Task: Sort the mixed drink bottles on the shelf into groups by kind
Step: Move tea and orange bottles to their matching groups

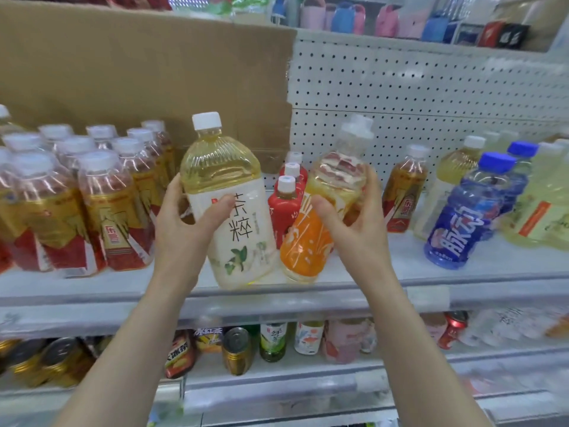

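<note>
My left hand [187,223] grips a large pale-yellow tea bottle [228,186] with a white label and white cap, tilted slightly left at the shelf's front middle. My right hand [351,223] holds an orange-labelled bottle [311,241], leaning right, its clear cap blurred. Behind them stand three small red bottles [284,208]. Several red-and-gold tea bottles [107,195] are grouped on the left. One more red-and-gold bottle [403,192] stands right of my hand, next to blue sports-drink bottles [465,217] and pale-yellow bottles [545,204].
The white shelf [431,272] has a pegboard back [431,87] and a cardboard sheet [138,72] behind the left half. The shelf below [308,374] carries cans and small bottles. Boxes and packs sit on the top shelf.
</note>
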